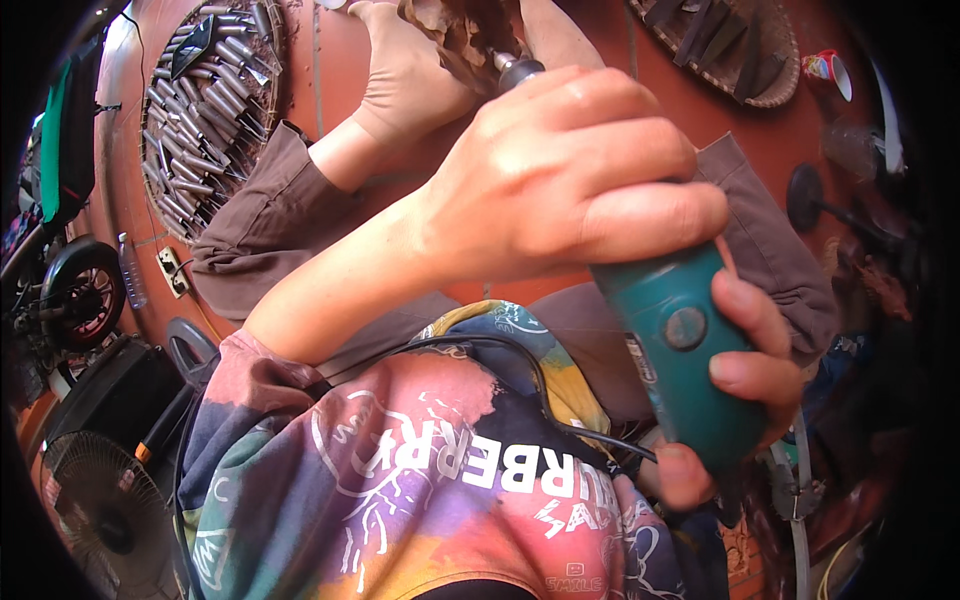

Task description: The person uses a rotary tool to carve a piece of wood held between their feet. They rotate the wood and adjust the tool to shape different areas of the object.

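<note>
Red flr; grn tool w/in L+R fingers.

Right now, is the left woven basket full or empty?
Full, or nearly: grey metal cylinders crowd most of the woven basket.

Terracotta-coloured tiles cover the floor, their pale joints running in straight lines, and light glints off them in places. Over on the left, a motorbike's black-tyred wheel stands near a clear plastic bottle and a pale power socket with a lead plugged in. A dark electric fan with a wire cage sits lower down. Across the way, a red-and-white cup lies tipped; that side looks dimmer and crowded, much of it hard to make out.
</note>
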A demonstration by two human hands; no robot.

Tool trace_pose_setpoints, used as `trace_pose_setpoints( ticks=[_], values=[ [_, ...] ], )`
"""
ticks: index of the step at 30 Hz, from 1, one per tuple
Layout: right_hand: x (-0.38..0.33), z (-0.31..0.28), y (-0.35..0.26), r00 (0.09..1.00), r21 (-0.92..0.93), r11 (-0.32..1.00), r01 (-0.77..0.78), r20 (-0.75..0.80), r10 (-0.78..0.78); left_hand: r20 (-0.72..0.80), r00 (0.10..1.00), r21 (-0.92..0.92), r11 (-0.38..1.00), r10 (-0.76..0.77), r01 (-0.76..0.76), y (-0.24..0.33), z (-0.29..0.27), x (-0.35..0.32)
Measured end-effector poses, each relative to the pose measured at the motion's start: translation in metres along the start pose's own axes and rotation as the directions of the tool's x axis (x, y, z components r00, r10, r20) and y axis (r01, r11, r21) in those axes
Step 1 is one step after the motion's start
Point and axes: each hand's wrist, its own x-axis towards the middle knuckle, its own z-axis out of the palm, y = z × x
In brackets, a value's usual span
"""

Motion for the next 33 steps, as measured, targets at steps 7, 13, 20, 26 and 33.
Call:
trace_pose_setpoints(
  ticks=[7, 13, 20, 26, 33],
  values=[
    [-0.019, 0.004, 0.017, 0.995, 0.054, 0.997, 0.048, 0.082, -0.052, 0.006, 0.995, 0.047, 0.994, 0.096, -0.096, 0.009, 0.004, -0.011],
    [-0.028, -0.003, 0.019, 0.99, 0.057, 0.998, 0.033, 0.136, -0.04, 0.098, 0.989, 0.045, 0.992, 0.113, -0.117, 0.001, -0.001, -0.012],
    [-0.028, 0.004, 0.021, 0.999, 0.049, 0.999, -0.012, 0.047, 0.01, 0.118, 0.988, 0.037, 0.994, 0.095, -0.1, -0.004, 0.001, -0.011],
    [-0.019, 0.006, 0.023, 0.999, 0.128, 0.991, -0.041, 0.032, 0.037, 0.157, 0.978, 0.064, 0.987, 0.137, -0.149, -0.01, -0.002, -0.008],
    [-0.023, 0.009, 0.023, 0.999, 0.132, 0.991, -0.037, 0.026, 0.034, 0.161, 0.978, 0.046, 0.988, 0.136, -0.145, -0.008, -0.004, -0.01]
  ],
)
